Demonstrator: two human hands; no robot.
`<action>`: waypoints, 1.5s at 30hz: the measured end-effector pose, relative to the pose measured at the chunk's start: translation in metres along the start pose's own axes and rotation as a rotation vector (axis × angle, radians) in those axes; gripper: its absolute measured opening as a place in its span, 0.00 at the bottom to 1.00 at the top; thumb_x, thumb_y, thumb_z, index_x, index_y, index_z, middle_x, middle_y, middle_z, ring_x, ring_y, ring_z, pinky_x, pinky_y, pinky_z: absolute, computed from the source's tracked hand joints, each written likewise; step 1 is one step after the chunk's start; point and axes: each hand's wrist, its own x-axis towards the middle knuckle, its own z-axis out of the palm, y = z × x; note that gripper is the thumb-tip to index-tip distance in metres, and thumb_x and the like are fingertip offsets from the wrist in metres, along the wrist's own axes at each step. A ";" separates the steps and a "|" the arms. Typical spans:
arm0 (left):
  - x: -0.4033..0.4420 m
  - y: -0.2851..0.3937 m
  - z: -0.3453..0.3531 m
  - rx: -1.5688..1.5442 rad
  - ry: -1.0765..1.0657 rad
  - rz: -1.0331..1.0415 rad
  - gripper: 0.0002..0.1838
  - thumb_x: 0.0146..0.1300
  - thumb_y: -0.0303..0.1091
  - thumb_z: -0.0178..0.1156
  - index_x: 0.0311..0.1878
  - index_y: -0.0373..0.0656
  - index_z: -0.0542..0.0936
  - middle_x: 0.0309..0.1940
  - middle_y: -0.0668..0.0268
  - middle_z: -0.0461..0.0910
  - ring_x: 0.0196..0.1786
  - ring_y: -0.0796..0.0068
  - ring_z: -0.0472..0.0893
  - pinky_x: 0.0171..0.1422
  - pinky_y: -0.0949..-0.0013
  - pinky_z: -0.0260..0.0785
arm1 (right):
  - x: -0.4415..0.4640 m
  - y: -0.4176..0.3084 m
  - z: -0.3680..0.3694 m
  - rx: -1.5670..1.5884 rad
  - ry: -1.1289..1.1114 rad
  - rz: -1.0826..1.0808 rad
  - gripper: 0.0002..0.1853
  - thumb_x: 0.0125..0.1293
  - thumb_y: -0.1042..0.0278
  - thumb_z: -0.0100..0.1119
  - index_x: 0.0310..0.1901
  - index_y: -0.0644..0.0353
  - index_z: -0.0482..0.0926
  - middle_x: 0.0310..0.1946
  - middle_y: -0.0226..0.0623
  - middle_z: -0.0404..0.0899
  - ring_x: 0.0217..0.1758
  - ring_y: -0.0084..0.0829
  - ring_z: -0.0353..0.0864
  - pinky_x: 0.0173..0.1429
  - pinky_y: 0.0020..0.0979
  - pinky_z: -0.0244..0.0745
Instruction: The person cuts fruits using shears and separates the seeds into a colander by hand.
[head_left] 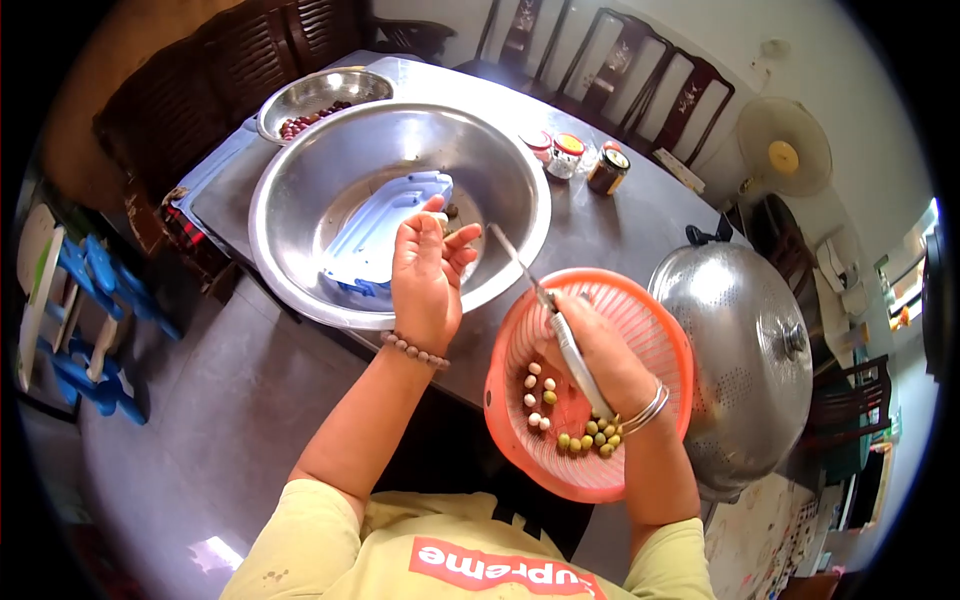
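Note:
My left hand (430, 260) is raised over the near side of a large steel basin (290, 220), palm turned up and fingers curled. A small pale fruit (443, 222) shows at its fingertips, mostly hidden. My right hand (598, 345) is closed around a narrow metal knife (570, 350), its blade pointing up and left towards the basin. Beneath that hand sits an orange plastic colander (500, 400). Inside the colander lie several green, olive-like fruits (603, 436) and, apart from them, several pale ones (533, 420). A blue plastic tray (385, 225) leans inside the basin.
Behind the basin, a smaller steel bowl (275, 110) holds dark red fruits (312, 120). Jars (607, 172) stand at the table's far side. A large perforated steel lid or strainer (735, 370) is right of the colander. Wooden chairs (610, 70) and a fan (785, 150) are beyond.

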 end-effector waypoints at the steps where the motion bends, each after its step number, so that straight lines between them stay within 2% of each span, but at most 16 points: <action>1: 0.000 0.000 -0.001 -0.004 -0.019 0.001 0.07 0.69 0.33 0.47 0.46 0.43 0.66 0.55 0.64 0.66 0.41 0.73 0.78 0.40 0.75 0.72 | -0.002 -0.004 -0.005 0.103 -0.007 0.075 0.19 0.54 0.75 0.55 0.48 0.71 0.67 0.36 0.51 0.70 0.42 0.48 0.70 0.50 0.37 0.67; 2: 0.001 -0.001 -0.003 -0.006 -0.039 -0.003 0.07 0.69 0.34 0.47 0.46 0.43 0.66 0.54 0.64 0.66 0.40 0.73 0.78 0.39 0.75 0.72 | -0.005 -0.003 -0.009 0.063 0.060 -0.029 0.17 0.55 0.76 0.55 0.46 0.68 0.67 0.30 0.44 0.68 0.35 0.39 0.70 0.42 0.33 0.69; 5: 0.003 -0.001 -0.007 -0.015 -0.061 -0.049 0.07 0.69 0.34 0.48 0.44 0.42 0.68 0.47 0.61 0.73 0.36 0.76 0.77 0.38 0.75 0.71 | -0.018 -0.016 -0.028 0.365 0.078 0.188 0.13 0.57 0.79 0.55 0.45 0.65 0.68 0.23 0.30 0.61 0.24 0.20 0.62 0.26 0.25 0.63; 6: 0.004 -0.001 -0.007 -0.013 -0.092 -0.058 0.07 0.69 0.34 0.49 0.43 0.42 0.69 0.45 0.60 0.75 0.35 0.76 0.77 0.38 0.75 0.71 | -0.023 -0.031 -0.040 0.419 0.083 0.337 0.15 0.59 0.78 0.57 0.48 0.63 0.71 0.30 0.23 0.69 0.33 0.16 0.68 0.37 0.21 0.68; 9: 0.004 -0.001 -0.006 0.059 -0.178 -0.065 0.06 0.67 0.29 0.51 0.44 0.41 0.72 0.39 0.61 0.78 0.33 0.79 0.77 0.37 0.76 0.71 | -0.042 -0.032 -0.049 0.261 0.308 0.174 0.22 0.58 0.80 0.58 0.55 0.67 0.68 0.36 0.25 0.71 0.39 0.15 0.68 0.45 0.18 0.66; 16: -0.028 -0.004 0.010 0.766 -0.601 0.034 0.08 0.62 0.21 0.52 0.44 0.38 0.75 0.39 0.67 0.77 0.35 0.83 0.75 0.40 0.79 0.68 | -0.091 -0.020 -0.052 0.368 0.557 0.219 0.21 0.59 0.79 0.56 0.55 0.70 0.67 0.37 0.30 0.71 0.40 0.18 0.69 0.47 0.19 0.67; 19: -0.039 -0.009 0.024 1.147 -1.042 0.068 0.08 0.57 0.16 0.53 0.39 0.34 0.76 0.36 0.64 0.76 0.38 0.78 0.75 0.43 0.76 0.68 | -0.110 -0.008 -0.043 0.280 0.612 0.176 0.22 0.58 0.77 0.55 0.56 0.69 0.67 0.36 0.30 0.71 0.40 0.19 0.69 0.47 0.21 0.67; 25: -0.049 -0.029 0.030 1.645 -1.338 0.004 0.10 0.51 0.20 0.58 0.39 0.39 0.77 0.35 0.59 0.74 0.39 0.62 0.77 0.43 0.68 0.70 | -0.142 -0.008 -0.033 0.345 0.644 0.318 0.21 0.57 0.76 0.56 0.54 0.66 0.69 0.35 0.29 0.72 0.36 0.19 0.70 0.44 0.21 0.69; 28: -0.055 -0.035 0.037 1.762 -1.577 0.234 0.10 0.51 0.22 0.59 0.39 0.40 0.78 0.38 0.59 0.74 0.42 0.57 0.76 0.46 0.63 0.71 | -0.151 -0.003 -0.030 0.331 0.674 0.294 0.21 0.56 0.76 0.57 0.53 0.65 0.70 0.33 0.29 0.73 0.33 0.18 0.69 0.42 0.20 0.69; 31: -0.061 -0.044 0.039 1.742 -1.566 -0.026 0.11 0.51 0.24 0.59 0.40 0.40 0.78 0.39 0.59 0.73 0.42 0.58 0.76 0.48 0.61 0.71 | -0.158 -0.001 -0.028 0.416 0.705 0.329 0.21 0.55 0.76 0.57 0.53 0.65 0.70 0.33 0.28 0.72 0.33 0.18 0.69 0.42 0.20 0.69; 33: -0.067 -0.051 0.043 1.605 -1.754 -0.095 0.10 0.51 0.25 0.59 0.40 0.40 0.77 0.38 0.58 0.73 0.41 0.58 0.76 0.48 0.61 0.71 | -0.160 0.005 -0.024 0.382 0.791 0.235 0.19 0.53 0.75 0.61 0.48 0.67 0.70 0.31 0.42 0.76 0.31 0.37 0.76 0.38 0.31 0.73; 34: -0.071 -0.057 0.040 1.606 -1.765 -0.102 0.10 0.51 0.25 0.59 0.40 0.40 0.77 0.38 0.58 0.73 0.41 0.58 0.76 0.48 0.61 0.71 | -0.162 0.005 -0.023 0.389 0.798 0.242 0.19 0.53 0.75 0.61 0.48 0.67 0.70 0.31 0.42 0.76 0.31 0.37 0.76 0.38 0.31 0.73; 36: -0.076 -0.067 0.033 1.673 -1.949 -0.036 0.07 0.50 0.24 0.57 0.35 0.40 0.76 0.35 0.63 0.74 0.45 0.64 0.75 0.47 0.64 0.72 | -0.165 0.006 -0.023 0.326 0.759 0.210 0.23 0.54 0.78 0.56 0.54 0.64 0.69 0.34 0.28 0.73 0.33 0.19 0.70 0.42 0.21 0.70; 42: -0.083 -0.073 0.033 1.939 -1.958 -0.010 0.07 0.53 0.25 0.54 0.36 0.39 0.76 0.40 0.55 0.71 0.40 0.57 0.78 0.46 0.61 0.73 | -0.168 0.011 -0.018 0.288 0.726 0.229 0.24 0.54 0.78 0.58 0.54 0.64 0.69 0.35 0.31 0.74 0.35 0.20 0.74 0.42 0.22 0.72; 44: -0.082 -0.074 0.033 1.946 -1.977 -0.006 0.07 0.53 0.26 0.53 0.36 0.39 0.76 0.40 0.54 0.71 0.39 0.57 0.78 0.46 0.61 0.73 | -0.166 0.013 -0.016 0.324 0.786 0.141 0.18 0.53 0.75 0.60 0.45 0.68 0.69 0.32 0.48 0.72 0.32 0.44 0.74 0.39 0.35 0.69; 45: -0.082 -0.075 0.037 1.940 -1.989 0.016 0.07 0.54 0.26 0.53 0.37 0.39 0.76 0.40 0.54 0.71 0.39 0.57 0.78 0.45 0.61 0.73 | -0.166 0.014 -0.015 0.326 0.789 0.139 0.18 0.53 0.75 0.60 0.45 0.68 0.69 0.32 0.48 0.72 0.32 0.44 0.74 0.39 0.35 0.69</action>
